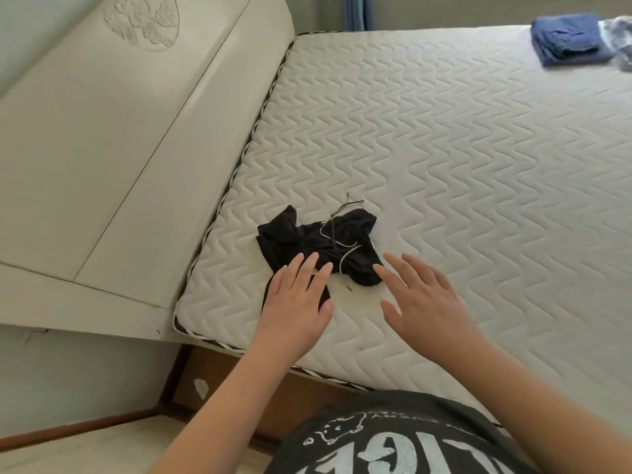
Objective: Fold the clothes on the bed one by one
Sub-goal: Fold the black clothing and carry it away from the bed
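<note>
Reaching over the near left corner of the bed, a person spreads both hands flat toward a small black garment. It lies crumpled on the bare quilted mattress, close to the bed's left edge and a little in from the near edge, beside the pale headboard. A thin light drawstring loops loosely across its top.

The left hand has straight fingers, its fingertips over the garment's near edge, probably touching the cloth; its grip is released and holds nothing. The right hand is just beside the garment's right side, fingers straight and spread; whether it touches the mattress cannot be told. Its grip is also released.

The garment looks light, thin and limp, so it should bunch and slide easily on the mattress and keep no shape when lifted. It likely needs spreading flat first. Good places to take hold would be its outer corners or the waistband where the drawstring runs, pinching cloth rather than the cord, which could pull through.

At the far right corner of the bed lie a folded blue cloth and a pale one beside it.
</note>
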The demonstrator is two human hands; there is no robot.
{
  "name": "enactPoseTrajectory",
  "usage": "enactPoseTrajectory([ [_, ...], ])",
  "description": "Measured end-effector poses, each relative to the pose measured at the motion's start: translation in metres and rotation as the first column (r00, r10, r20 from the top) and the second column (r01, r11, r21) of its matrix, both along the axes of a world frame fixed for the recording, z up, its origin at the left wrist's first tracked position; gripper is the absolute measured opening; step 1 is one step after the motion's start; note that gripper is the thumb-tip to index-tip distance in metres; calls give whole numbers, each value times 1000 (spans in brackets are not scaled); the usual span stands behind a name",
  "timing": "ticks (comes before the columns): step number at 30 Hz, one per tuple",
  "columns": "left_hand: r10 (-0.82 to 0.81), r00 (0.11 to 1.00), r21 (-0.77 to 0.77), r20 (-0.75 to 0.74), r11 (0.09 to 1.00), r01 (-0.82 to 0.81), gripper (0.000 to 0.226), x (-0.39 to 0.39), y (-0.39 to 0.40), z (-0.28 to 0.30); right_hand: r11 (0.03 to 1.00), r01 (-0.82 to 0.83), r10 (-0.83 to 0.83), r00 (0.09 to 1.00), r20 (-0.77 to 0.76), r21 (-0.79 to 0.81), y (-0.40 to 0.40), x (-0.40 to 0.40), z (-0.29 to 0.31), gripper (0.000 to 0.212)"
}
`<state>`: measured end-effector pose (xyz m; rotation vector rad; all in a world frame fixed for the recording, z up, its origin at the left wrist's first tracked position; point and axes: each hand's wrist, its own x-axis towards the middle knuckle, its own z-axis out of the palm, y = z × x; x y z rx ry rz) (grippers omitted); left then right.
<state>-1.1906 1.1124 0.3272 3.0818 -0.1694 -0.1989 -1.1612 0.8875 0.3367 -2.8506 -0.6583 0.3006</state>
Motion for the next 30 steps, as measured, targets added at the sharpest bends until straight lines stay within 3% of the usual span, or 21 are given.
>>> enactPoseTrajectory([
  [11,-8,999,-26,-51,1000,7,60,21,7,-28,1000,24,-25,994,-109,-6,10,45,-34,60],
  [20,-164,973,-50,-163,986,158,60,103,46,-81,977,205,-213,957,-196,-63,40,91,-76,60],
  [30,-337,910,-49,-242,941,335,59,190,53,-144,913,399,-402,845,-352,-85,51,140,-157,60],
])
